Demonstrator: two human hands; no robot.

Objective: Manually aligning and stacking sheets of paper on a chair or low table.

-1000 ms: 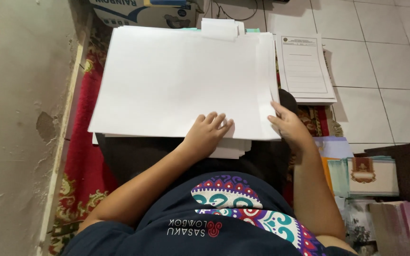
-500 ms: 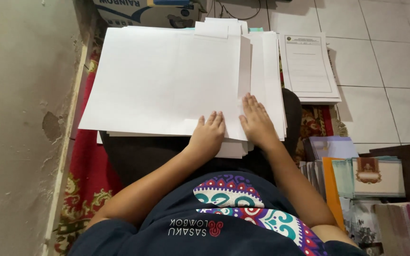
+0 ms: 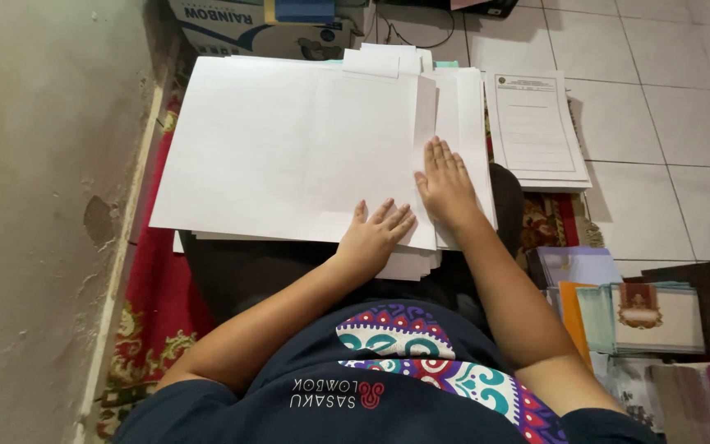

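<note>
My left hand [image 3: 375,238] lies flat, just below the middle of the frame, fingers spread and lightly curled, palm pressed on the lower right corner of the large white sheet of blank paper [image 3: 289,148] that fills the upper centre of the frame. It grips nothing; it only presses down. My right hand [image 3: 447,185] lies just to the right of it and a little higher, fingers straight and close together, flat on the right-hand edge of the stack of white paper sheets [image 3: 462,107] that shows from under the big sheet. That hand too is open and holds nothing.

The papers rest over my dark-clothed lap [image 3: 240,275]. To the right of the stack, in the upper right, a printed white form with a ruled box [image 3: 536,123] lies on the pale tiled floor [image 3: 659,107]. In the lower right sits a pile of coloured certificate-like cards, orange, green and cream [image 3: 634,316]. A red patterned rug [image 3: 154,304] runs along the left, beside the rough grey wall [image 3: 34,205]. A cardboard box with blue print [image 3: 248,29] stands at the top edge.
</note>
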